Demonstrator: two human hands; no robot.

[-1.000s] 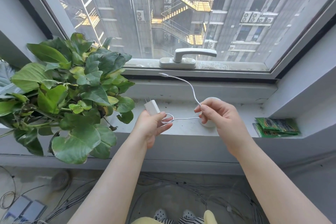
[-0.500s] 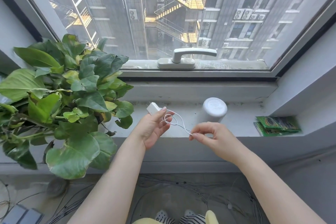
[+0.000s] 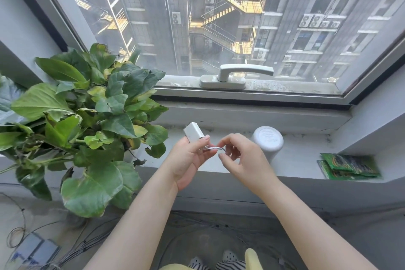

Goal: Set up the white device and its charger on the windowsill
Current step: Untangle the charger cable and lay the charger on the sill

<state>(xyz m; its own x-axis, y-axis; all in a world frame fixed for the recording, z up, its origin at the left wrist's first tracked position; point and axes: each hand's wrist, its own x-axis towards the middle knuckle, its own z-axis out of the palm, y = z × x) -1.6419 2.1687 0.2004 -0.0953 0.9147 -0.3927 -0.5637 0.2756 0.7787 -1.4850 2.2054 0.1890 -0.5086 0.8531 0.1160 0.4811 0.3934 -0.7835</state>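
Head view: the white charger block was held in the curled fingers of the left hand, above the windowsill. Its bundled white cable was pinched by the right hand, close beside the left. The white device was found standing on the sill just behind the right hand. A leafy plant was noted left, green packets right.
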